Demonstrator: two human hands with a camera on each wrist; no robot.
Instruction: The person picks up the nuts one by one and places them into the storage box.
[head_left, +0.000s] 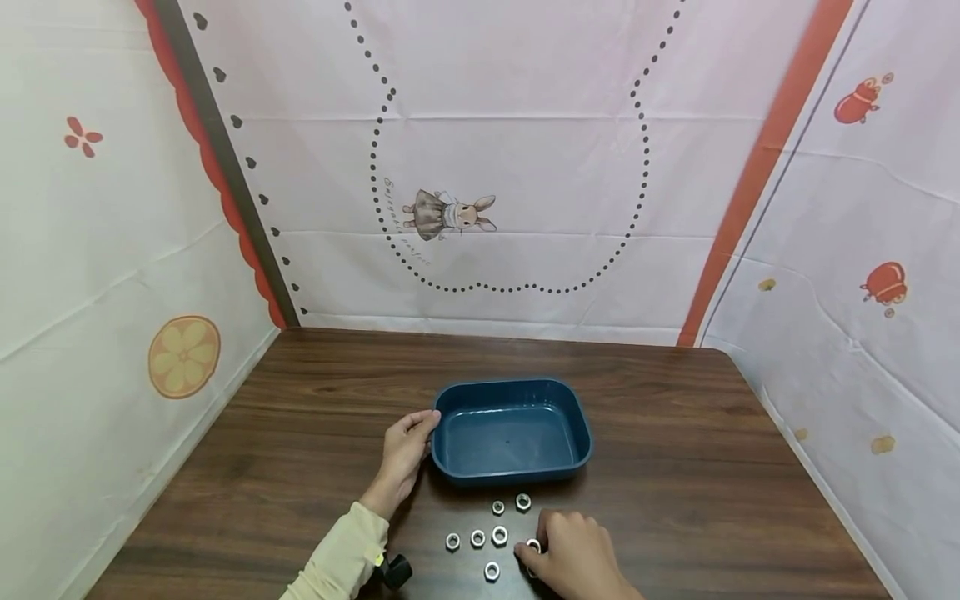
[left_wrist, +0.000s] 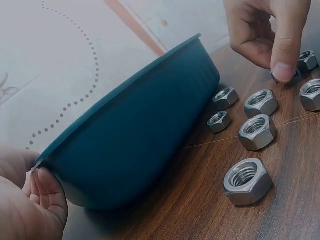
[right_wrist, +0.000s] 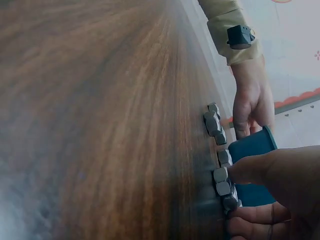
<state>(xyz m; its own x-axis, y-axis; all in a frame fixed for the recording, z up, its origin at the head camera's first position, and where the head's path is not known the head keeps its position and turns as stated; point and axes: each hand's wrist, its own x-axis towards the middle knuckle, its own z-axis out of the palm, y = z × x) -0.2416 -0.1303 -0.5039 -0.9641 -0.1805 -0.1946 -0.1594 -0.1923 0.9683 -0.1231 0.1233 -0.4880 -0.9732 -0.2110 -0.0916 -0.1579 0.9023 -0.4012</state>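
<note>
Over the brown worktop (head_left: 675,467), holds the blue tray (head_left: 510,437) by its left side with the left hand (head_left: 402,457); pinches one nut (head_left: 533,547) in the right hand (head_left: 577,554), nearer than the tray, right of other nuts (head_left: 499,536).

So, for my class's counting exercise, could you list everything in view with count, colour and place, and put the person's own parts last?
tabletop: one, brown wood-grain, under everything
tray: one, dark teal-blue, mid-table
hex nuts: at least seven, silver, on the table on the tray's near side; fingers partly hide some
printed cloth: pieces unclear, mostly white, behind and beside the table
wrist device: one, black, left wrist
sleeve: one, pale yellow, left arm
left hand: one, bare, pinching the tray's rim
right hand: one, bare, at the rightmost nuts
</note>
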